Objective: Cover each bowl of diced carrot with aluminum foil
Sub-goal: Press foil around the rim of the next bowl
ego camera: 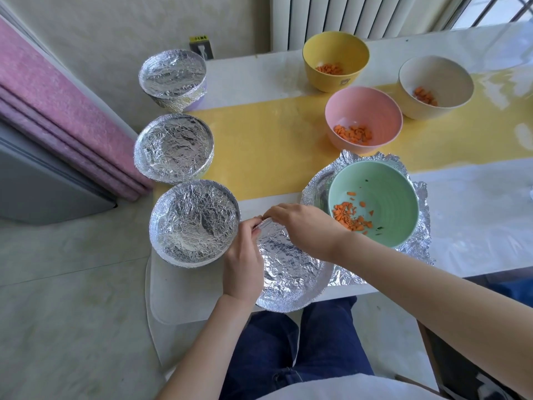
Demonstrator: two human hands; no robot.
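Three foil-covered bowls line the table's left edge: near (194, 223), middle (174, 147) and far (172, 75). A crumpled round foil sheet (288, 269) lies at the front edge. My left hand (243, 261) and my right hand (305, 226) both pinch its far rim. A green bowl (383, 186) with diced carrot stands uncovered on more foil (421, 241) to the right. Pink (363, 111), yellow (336, 50) and white (437, 79) bowls of carrot stand open farther back.
The table (476, 226) has a white cover with a yellow strip (259, 145) across it. A pink and grey folded mat (52, 116) leans at the left. A radiator (346, 15) and a wall socket (202, 49) are behind. My legs in blue jeans (288, 356) are below.
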